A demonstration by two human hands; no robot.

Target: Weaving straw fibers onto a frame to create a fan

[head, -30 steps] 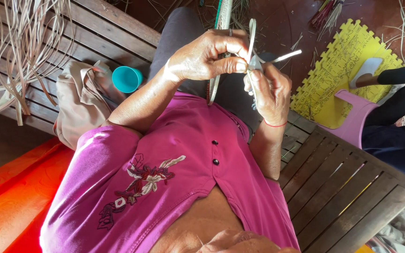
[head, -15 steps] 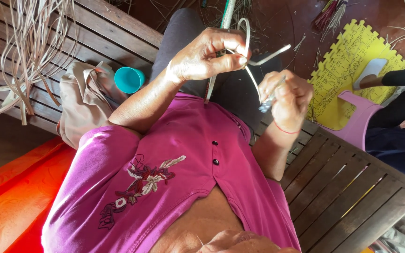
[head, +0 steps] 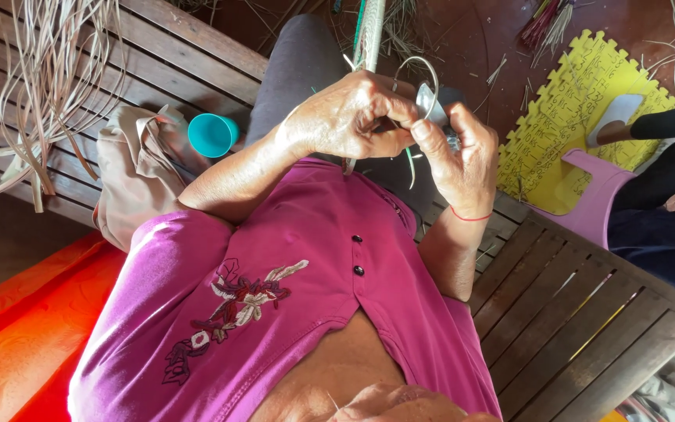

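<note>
We hold both hands close together in front of our chest, knuckles nearly touching. Our left hand (head: 349,117) is curled, fingers bent inward and thumb pressed toward the fingertips in a tight pinching grip, wrist bent and forearm running down to a sharply folded elbow at our left side. Our right hand (head: 462,164) faces it, its thumb stretched up toward the left fingertips, the other fingers closed. The right forearm drops steeply toward our body.
</note>
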